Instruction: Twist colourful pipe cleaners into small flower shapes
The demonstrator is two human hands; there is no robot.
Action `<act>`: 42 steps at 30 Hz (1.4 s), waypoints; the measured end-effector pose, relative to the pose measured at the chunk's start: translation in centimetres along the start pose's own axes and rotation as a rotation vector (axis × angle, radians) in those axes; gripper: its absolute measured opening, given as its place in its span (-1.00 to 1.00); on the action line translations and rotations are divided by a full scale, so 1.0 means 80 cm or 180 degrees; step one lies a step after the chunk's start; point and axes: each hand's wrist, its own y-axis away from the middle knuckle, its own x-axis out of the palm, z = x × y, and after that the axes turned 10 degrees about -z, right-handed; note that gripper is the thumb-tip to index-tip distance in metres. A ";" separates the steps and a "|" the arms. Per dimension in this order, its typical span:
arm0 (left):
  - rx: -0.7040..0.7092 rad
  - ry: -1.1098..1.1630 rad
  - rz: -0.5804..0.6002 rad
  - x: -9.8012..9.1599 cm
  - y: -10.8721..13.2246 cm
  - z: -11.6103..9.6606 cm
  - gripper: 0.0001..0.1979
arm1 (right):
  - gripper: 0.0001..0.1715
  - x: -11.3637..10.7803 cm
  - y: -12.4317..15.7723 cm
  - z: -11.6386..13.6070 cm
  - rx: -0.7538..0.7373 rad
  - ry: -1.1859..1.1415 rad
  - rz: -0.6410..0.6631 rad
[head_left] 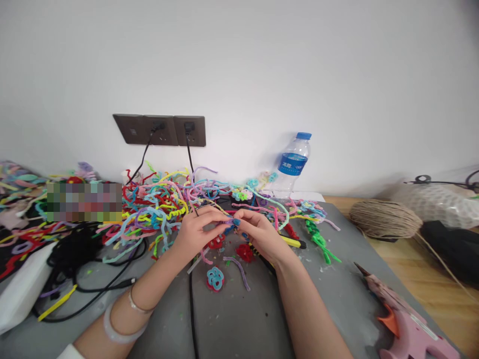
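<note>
My left hand (200,229) and my right hand (260,233) meet above the middle of the grey table. Between their fingertips is a small purple pipe cleaner piece (229,222), mostly hidden by the fingers. Both hands are closed in a pinch on it. Red fuzzy pieces (245,253) lie just below the hands. Closer to me are a blue and red pipe cleaner flower (215,278) and a loose purple pipe cleaner (239,271). A yellow-handled tool (294,242) shows partly beyond my right hand, beside a twisted green pipe cleaner (318,242).
Tangled colourful pipe cleaners (160,194) cover the table's back and left. A plastic bottle (294,167) stands by the wall. At right are a pink glue gun (407,319) and a ball of twine (385,219). A black cord (192,309) crosses the table; another is coiled at left.
</note>
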 end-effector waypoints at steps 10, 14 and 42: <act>0.0129 -0.0255 0.0128 -0.003 0.005 0.001 -0.91 | -0.75 0.015 -0.001 0.000 -0.0679 0.0475 -0.0496; 0.0156 -0.0293 0.0253 -0.004 0.006 0.000 -0.90 | -0.78 0.013 -0.001 -0.001 -0.0590 0.0529 -0.0327; -0.1193 0.0282 0.0061 0.005 0.005 -0.017 -0.87 | -0.71 0.018 -0.002 -0.003 -0.0859 0.0436 -0.0549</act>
